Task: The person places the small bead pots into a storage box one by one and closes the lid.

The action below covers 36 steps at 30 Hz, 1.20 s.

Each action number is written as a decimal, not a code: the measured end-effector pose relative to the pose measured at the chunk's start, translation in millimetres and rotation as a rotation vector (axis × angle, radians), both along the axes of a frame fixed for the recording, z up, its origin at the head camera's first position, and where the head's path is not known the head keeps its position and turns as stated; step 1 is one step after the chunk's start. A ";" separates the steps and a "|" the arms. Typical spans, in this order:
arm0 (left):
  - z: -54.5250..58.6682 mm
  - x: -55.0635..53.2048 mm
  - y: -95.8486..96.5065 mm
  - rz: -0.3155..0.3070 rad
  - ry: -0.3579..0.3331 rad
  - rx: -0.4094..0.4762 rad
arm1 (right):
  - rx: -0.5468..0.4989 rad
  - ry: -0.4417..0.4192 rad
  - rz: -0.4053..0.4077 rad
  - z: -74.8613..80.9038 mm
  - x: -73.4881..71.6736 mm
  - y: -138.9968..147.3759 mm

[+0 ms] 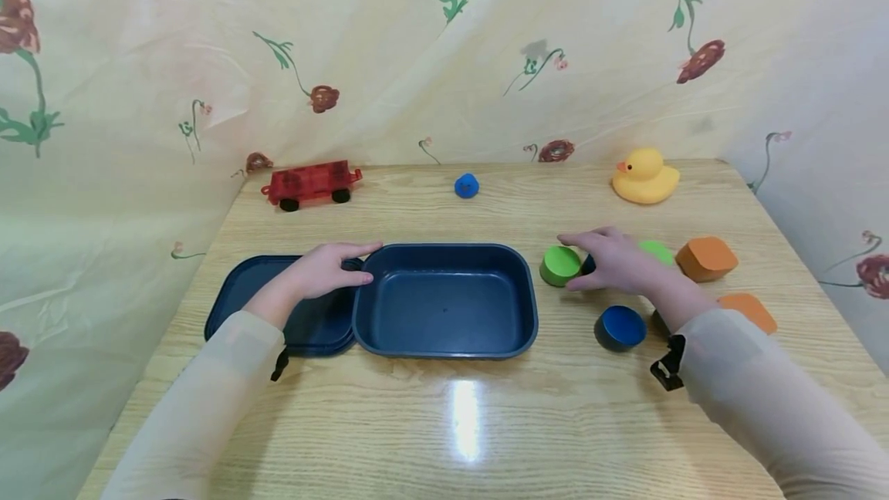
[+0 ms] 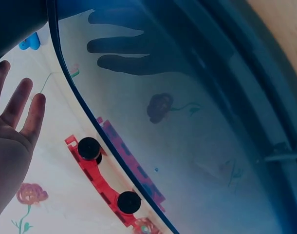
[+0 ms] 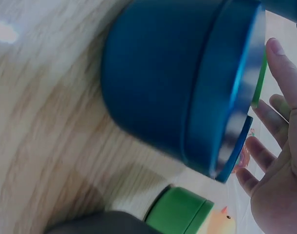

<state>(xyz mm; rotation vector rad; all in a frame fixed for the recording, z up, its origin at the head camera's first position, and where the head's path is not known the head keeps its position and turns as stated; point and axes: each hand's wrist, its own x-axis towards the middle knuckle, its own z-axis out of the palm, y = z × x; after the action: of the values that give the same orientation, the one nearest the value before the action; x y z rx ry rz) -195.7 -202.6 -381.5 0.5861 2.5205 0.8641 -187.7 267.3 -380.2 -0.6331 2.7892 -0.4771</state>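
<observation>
A dark blue rectangular container (image 1: 444,315), hollow side up, stands mid-table. At its left rim my left hand (image 1: 326,272) reaches across, index finger and thumb spread near the edge; in the left wrist view its fingers (image 2: 31,117) are extended. Beneath that hand lies the dark blue lid (image 1: 250,284). My right hand (image 1: 611,261) hovers over small round tubs, thumb and fingers parted beside a green round tub (image 1: 560,265). A dark tub under this hand is mostly hidden. The blue round tub (image 1: 620,328) sits nearer me and fills much of the right wrist view.
Another green tub (image 1: 656,252) and orange tubs (image 1: 707,258) (image 1: 748,312) stand on the right, partly behind my right forearm. Along the back are a red toy wagon (image 1: 310,184), a small blue toy (image 1: 467,186) and a yellow rubber duck (image 1: 646,176). A flowered cloth hangs behind.
</observation>
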 end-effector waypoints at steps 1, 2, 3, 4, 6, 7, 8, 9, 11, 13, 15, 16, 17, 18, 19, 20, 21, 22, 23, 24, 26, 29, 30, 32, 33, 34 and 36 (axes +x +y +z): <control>-0.5 -0.2 -0.1 -0.001 -0.001 0.004 | -0.003 0.000 0.001 -0.4 0.2 -1.4; -0.8 -0.3 -0.3 -0.001 -0.002 0.007 | -0.003 -0.002 0.002 -0.6 0.4 -2.9; -1.1 -0.4 -0.4 -0.003 -0.004 0.010 | -0.002 -0.003 0.002 -0.6 0.7 -4.3; -1.5 -0.5 -0.6 -0.005 -0.004 0.013 | -0.001 -0.005 -0.001 -0.2 1.0 -5.8; -1.7 -0.1 -0.5 -0.007 -0.004 0.019 | 0.008 -0.008 -0.005 1.0 1.5 -7.9; -1.5 0.0 -0.5 -0.006 -0.005 0.019 | 0.014 -0.008 -0.005 0.5 1.4 -8.7; -1.5 0.4 -0.7 -0.006 -0.004 0.017 | 0.019 -0.010 -0.008 0.2 1.2 -9.4; -1.3 0.4 -0.8 -0.006 -0.005 0.017 | 0.025 -0.006 -0.008 -0.1 1.3 -10.1; -0.7 0.4 -0.6 -0.004 -0.004 0.017 | 0.039 0.002 -0.007 -0.1 1.4 -10.7; -0.3 0.6 -0.7 -0.005 0.000 0.013 | 0.051 0.010 -0.006 -0.2 1.4 -11.0; 0.1 0.8 -0.8 -0.005 -0.002 0.010 | 0.057 0.017 -0.006 0.4 1.9 -11.4; 0.2 1.1 -0.9 -0.006 -0.002 0.006 | 0.057 0.018 -0.008 0.7 2.0 -11.4; 0.3 1.4 -1.0 -0.008 -0.001 0.003 | 0.058 0.020 -0.007 1.1 2.1 -11.3; 0.3 1.5 -1.1 -0.008 -0.003 0.000 | 0.056 0.023 -0.006 1.4 2.2 -11.1; 0.3 1.5 -1.1 -0.007 -0.005 -0.001 | 0.052 0.026 -0.005 2.0 2.3 -11.0; 0.3 1.4 -1.1 -0.006 -0.006 -0.001 | 0.049 0.030 -0.004 2.6 2.4 -10.5; 0.2 1.3 -1.2 -0.006 -0.006 -0.001 | 0.046 0.037 0.001 3.2 2.2 -9.8; -0.1 1.2 -1.2 -0.006 -0.006 -0.001 | 0.041 0.045 0.005 4.0 2.1 -9.0; -0.4 0.9 -1.2 -0.006 -0.006 0.001 | 0.037 0.052 0.010 4.8 2.0 -7.8; -0.7 0.6 -1.2 -0.003 -0.007 0.002 | 0.030 0.059 0.013 5.9 1.9 -6.7; -1.2 0.4 -1.5 -0.003 -0.002 0.000 | 0.020 0.069 0.019 8.7 1.5 -4.3; -1.4 0.5 -2.1 -0.001 0.001 -0.003 | 0.000 0.072 0.019 14.4 0.5 -2.1; -1.2 0.6 -2.1 -0.001 0.002 -0.002 | -0.005 0.073 0.015 16.7 0.3 -2.0; -1.0 1.0 -2.2 -0.004 0.005 -0.002 | -0.017 0.079 0.018 21.4 -0.6 -2.7; -0.9 1.2 -2.1 -0.007 0.007 -0.002 | -0.022 0.083 0.013 23.9 -0.9 -3.6; -0.8 1.3 -2.0 -0.009 0.008 -0.002 | -0.025 0.090 0.016 26.3 -1.2 -5.0; -0.4 1.4 -1.6 -0.013 0.012 0.000 | -0.031 0.100 0.018 30.4 -2.1 -7.9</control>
<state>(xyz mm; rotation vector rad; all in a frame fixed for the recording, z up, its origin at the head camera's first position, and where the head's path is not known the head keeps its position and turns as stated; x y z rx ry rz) -194.3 -204.2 -381.9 0.6092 2.5245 0.8580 -189.8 259.4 -349.8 -0.7065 2.8729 -0.4987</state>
